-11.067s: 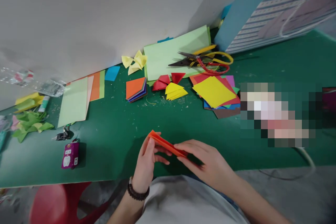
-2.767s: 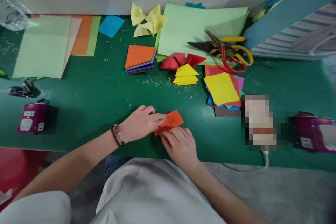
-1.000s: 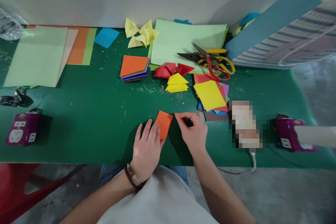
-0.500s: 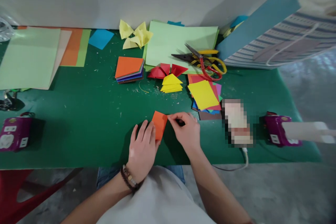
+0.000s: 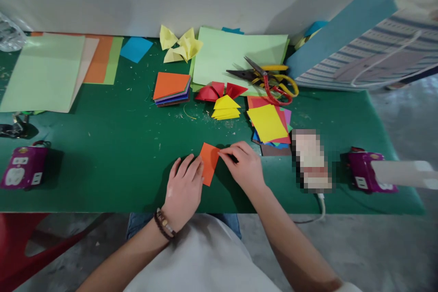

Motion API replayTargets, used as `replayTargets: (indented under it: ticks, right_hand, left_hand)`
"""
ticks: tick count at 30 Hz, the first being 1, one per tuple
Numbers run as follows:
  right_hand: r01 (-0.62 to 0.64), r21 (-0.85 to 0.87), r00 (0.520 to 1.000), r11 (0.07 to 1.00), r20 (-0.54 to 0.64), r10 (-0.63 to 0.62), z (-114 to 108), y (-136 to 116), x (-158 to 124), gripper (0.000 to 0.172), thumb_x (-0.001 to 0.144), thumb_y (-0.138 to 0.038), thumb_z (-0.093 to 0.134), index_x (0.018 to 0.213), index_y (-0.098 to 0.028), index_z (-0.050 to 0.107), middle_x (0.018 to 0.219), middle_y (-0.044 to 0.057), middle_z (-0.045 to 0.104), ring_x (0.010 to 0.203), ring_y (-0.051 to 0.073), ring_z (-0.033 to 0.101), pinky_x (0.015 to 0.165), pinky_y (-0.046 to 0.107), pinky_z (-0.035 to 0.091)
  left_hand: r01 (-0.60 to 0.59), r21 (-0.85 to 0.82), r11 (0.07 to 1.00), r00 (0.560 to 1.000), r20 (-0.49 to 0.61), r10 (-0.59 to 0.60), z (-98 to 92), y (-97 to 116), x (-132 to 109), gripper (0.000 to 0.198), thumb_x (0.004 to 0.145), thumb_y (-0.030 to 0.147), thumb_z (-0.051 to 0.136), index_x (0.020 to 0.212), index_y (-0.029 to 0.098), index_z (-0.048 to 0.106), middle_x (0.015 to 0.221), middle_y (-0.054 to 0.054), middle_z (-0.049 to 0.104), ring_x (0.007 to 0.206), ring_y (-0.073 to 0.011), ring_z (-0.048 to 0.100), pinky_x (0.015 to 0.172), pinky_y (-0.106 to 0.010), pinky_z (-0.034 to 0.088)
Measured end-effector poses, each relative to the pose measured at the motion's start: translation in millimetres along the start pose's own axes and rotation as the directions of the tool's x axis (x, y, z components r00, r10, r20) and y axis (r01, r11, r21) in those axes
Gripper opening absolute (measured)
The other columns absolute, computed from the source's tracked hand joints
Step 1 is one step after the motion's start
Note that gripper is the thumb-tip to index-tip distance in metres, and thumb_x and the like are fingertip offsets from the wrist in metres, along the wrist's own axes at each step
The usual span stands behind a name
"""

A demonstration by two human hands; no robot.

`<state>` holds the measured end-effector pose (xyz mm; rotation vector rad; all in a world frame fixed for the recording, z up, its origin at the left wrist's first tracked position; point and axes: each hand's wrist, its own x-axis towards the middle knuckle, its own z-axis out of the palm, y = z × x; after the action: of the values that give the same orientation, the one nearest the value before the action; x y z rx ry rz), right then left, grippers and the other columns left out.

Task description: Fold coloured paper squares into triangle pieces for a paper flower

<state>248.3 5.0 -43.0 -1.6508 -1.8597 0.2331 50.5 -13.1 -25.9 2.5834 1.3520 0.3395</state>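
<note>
A small orange paper [image 5: 209, 164], longer than wide, is between my two hands near the front of the green table. My left hand [image 5: 184, 187] lies palm down, its fingers overlapping the paper's left edge and holding it there; its thumb is mostly hidden. With thumb and forefinger, my right hand [image 5: 245, 166] pinches the paper's upper right corner. Just beyond are folded yellow paper pieces [image 5: 226, 108] and folded red paper pieces [image 5: 211, 92]. To their left sits a stack of coloured paper squares with an orange one [image 5: 171, 86] on top.
Scissors with red handles [image 5: 270, 86] overlap yellow-handled pliers [image 5: 239, 74] on light green sheets [image 5: 219, 54]. A yellow square [image 5: 268, 123] tops another paper pile beside a blurred-out phone [image 5: 312, 159]. Purple boxes [image 5: 24, 169] stand at both sides, and a paper bag [image 5: 359, 50] at the back right.
The view has shifted slightly. My left hand has slid a little left and down off the paper, so more of its lower part shows. My right hand keeps its pinch at the corner.
</note>
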Motion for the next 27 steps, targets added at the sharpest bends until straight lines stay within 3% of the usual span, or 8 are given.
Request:
replayTargets:
  ticks: [11, 15, 20, 27]
  right_hand:
    - [0.11, 0.041, 0.986, 0.993, 0.124, -0.115, -1.8, -33.7, -44.5, 0.02, 0.089, -0.019, 0.057, 0.071, -0.019, 0.063, 0.068, 0.002, 0.061, 0.067, 0.015, 0.056, 0.063, 0.029, 0.042]
    - [0.074, 0.102, 0.98, 0.992, 0.177, -0.091, -4.4, -42.2, -53.7, 0.018, 0.089, -0.021, 0.058, 0.073, -0.019, 0.064, 0.071, 0.002, 0.063, 0.069, 0.015, 0.056, 0.065, 0.029, 0.043]
    - [-0.086, 0.161, 0.977, 0.983, 0.206, 0.052, -5.9, -38.3, -43.4, 0.014, 0.09, -0.026, 0.056, 0.085, -0.021, 0.069, 0.081, 0.004, 0.065, 0.079, 0.017, 0.06, 0.072, 0.032, 0.047]
    - [-0.182, -0.007, 0.983, 0.983, 0.029, 0.182, 0.0, -8.4, -4.4, 0.021, 0.091, -0.031, 0.053, 0.084, -0.021, 0.07, 0.081, 0.006, 0.064, 0.079, 0.021, 0.06, 0.075, 0.036, 0.047]
  left_hand:
    - [-0.006, 0.015, 1.0, 1.0, -0.006, 0.006, 0.2, 0.3, -0.7, 0.036, 0.092, 0.014, 0.044, 0.126, 0.016, 0.056, 0.133, -0.007, 0.057, 0.129, -0.0244, 0.045, 0.108, -0.045, 0.036]
    - [0.003, 0.018, 1.0, 1.0, -0.016, -0.002, 1.3, 0.6, -0.6, 0.034, 0.094, 0.016, 0.043, 0.125, 0.016, 0.056, 0.133, -0.007, 0.057, 0.129, -0.0236, 0.045, 0.108, -0.045, 0.036]
    - [0.002, 0.004, 1.0, 1.0, -0.022, -0.002, 3.4, -0.8, -2.4, 0.035, 0.094, 0.017, 0.043, 0.127, 0.015, 0.055, 0.134, -0.006, 0.057, 0.129, -0.0234, 0.044, 0.109, -0.045, 0.035]
    - [0.003, -0.032, 0.999, 1.0, -0.017, -0.004, 2.1, -3.0, -3.1, 0.036, 0.095, 0.017, 0.04, 0.128, 0.015, 0.054, 0.133, -0.008, 0.057, 0.129, -0.0233, 0.044, 0.111, -0.047, 0.034]
